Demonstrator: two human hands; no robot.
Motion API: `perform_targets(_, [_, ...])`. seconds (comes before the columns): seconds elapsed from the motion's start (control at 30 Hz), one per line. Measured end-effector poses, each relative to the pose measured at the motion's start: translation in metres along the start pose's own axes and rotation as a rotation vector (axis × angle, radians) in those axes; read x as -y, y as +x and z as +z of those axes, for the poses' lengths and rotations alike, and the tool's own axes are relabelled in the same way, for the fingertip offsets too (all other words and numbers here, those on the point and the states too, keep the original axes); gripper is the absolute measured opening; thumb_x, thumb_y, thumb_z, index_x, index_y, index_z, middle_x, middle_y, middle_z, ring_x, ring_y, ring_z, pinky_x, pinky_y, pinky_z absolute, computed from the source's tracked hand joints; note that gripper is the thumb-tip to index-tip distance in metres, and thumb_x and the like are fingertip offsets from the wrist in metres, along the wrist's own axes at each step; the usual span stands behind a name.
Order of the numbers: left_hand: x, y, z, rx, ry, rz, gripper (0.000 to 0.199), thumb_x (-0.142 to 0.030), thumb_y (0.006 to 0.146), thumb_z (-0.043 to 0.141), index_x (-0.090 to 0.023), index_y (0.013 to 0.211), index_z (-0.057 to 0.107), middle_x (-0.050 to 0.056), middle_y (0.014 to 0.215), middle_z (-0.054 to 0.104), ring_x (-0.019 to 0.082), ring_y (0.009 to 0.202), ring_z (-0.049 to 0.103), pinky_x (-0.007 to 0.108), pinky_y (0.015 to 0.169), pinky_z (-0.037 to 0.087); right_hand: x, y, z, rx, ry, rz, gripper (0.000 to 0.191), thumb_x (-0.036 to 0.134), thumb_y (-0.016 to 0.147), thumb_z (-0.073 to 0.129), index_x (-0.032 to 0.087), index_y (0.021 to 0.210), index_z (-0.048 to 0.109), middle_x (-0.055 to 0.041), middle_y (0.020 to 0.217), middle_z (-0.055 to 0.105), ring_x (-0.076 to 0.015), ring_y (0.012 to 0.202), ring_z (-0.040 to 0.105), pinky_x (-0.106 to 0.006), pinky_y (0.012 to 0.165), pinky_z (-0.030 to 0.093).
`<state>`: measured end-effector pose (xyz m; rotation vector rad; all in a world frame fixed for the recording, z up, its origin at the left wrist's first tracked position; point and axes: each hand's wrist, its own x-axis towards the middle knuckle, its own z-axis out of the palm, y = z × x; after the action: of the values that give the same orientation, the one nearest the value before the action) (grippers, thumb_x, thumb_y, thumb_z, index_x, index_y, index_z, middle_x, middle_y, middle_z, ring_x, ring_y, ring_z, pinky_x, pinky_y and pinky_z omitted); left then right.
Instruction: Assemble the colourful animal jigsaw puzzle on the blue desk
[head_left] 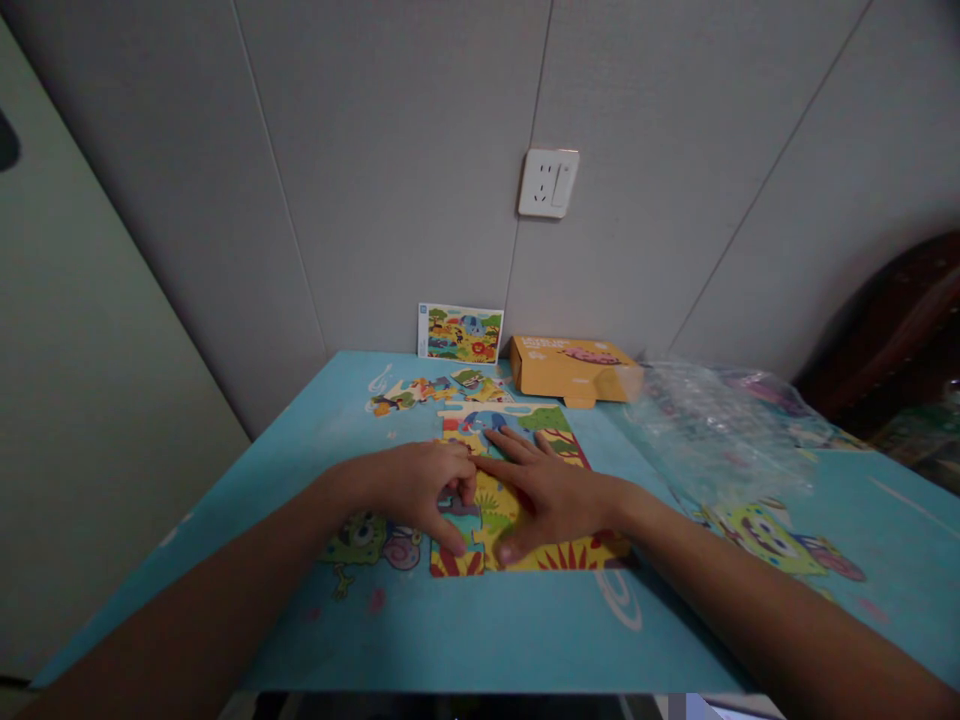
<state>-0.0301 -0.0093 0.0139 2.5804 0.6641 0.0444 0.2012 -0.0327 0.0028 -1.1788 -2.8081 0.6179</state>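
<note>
A partly assembled jigsaw puzzle (pixel 559 556) with a bright animal scene lies flat on the table. My right hand (pixel 544 490) rests palm down on its middle, fingers spread. At the puzzle's left edge is my left hand (pixel 424 485), with its thumb stretched down onto the lower left pieces and its other fingers partly curled. The left index fingertip meets a right fingertip near the upper middle. An elephant (pixel 491 422) and a tree show along the top, where the edge has open notches. Both hands cover parts of the picture.
Loose puzzle pieces (pixel 412 393) lie behind the puzzle. A picture card (pixel 460 333) leans on the wall beside an orange box (pixel 566 370). Crumpled clear plastic wrap (pixel 720 420) spreads to the right. The blue table cover (pixel 360 630) has printed cartoon figures.
</note>
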Motion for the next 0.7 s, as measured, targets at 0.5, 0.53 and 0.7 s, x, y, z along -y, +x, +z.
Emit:
perform_targets(0.5, [0.009, 0.0, -0.009, -0.098, -0.599, -0.18, 0.029, -0.036, 0.072, 0.068, -0.018, 0.084, 0.049, -0.006, 0.067, 0.049, 0.007, 0.049, 0.043, 0.019, 0.044, 0.031, -0.014, 0.012, 0.003, -0.439, 0.123, 0.189, 0.063, 0.034, 0.071, 0.073, 0.016, 0.128, 0.052, -0.0125, 0.113, 0.058, -0.0233, 0.096, 0.058, -0.038, 0.086, 0.046])
perform_targets(0.53, [0.013, 0.003, -0.008, -0.183, -0.586, -0.243, 0.028, -0.036, 0.074, 0.066, -0.017, 0.086, 0.049, -0.005, 0.07, 0.052, 0.006, 0.045, 0.044, 0.019, 0.041, 0.031, -0.015, 0.012, 0.003, -0.457, 0.133, 0.206, 0.064, 0.033, 0.07, 0.075, 0.016, 0.127, 0.052, -0.0114, 0.109, 0.058, -0.0228, 0.094, 0.058, -0.037, 0.084, 0.046])
perform_targets(0.7, [0.037, 0.018, 0.007, -0.545, -0.595, -0.459, 0.025, -0.032, 0.079, 0.06, -0.018, 0.095, 0.047, -0.004, 0.073, 0.053, 0.006, 0.038, 0.048, 0.017, 0.033, 0.035, -0.015, 0.015, -0.001, -0.538, 0.187, 0.275, 0.029, 0.036, 0.077, 0.067, 0.017, 0.099, 0.064, -0.0031, 0.08, 0.061, -0.0173, 0.071, 0.054, -0.029, 0.065, 0.042])
